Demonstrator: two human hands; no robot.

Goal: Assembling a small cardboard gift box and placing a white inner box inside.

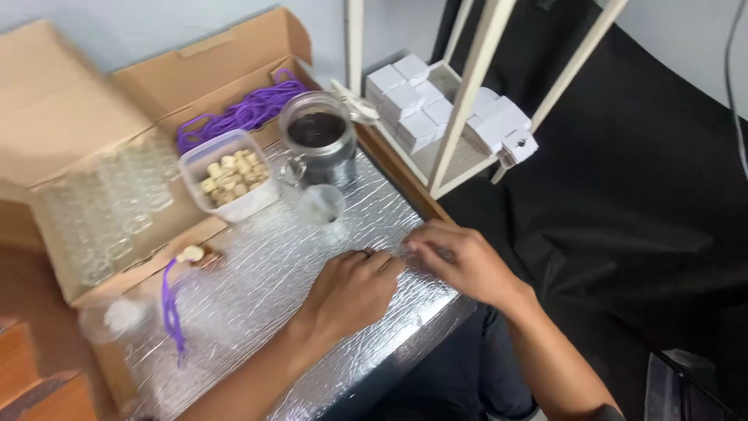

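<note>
Resting on foil-covered bench (257, 288): left hand (351, 290), right hand (460, 261), fingertips meeting, whether pinching anything I cannot tell | glass jar (321, 140) sitting at 12 o'clock.

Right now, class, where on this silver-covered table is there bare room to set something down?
Bare foil lies between the purple cord and the left hand. Crowded: the far end, with the cork tub, dark jar and small glass, and where the right hand meets the left.
</note>
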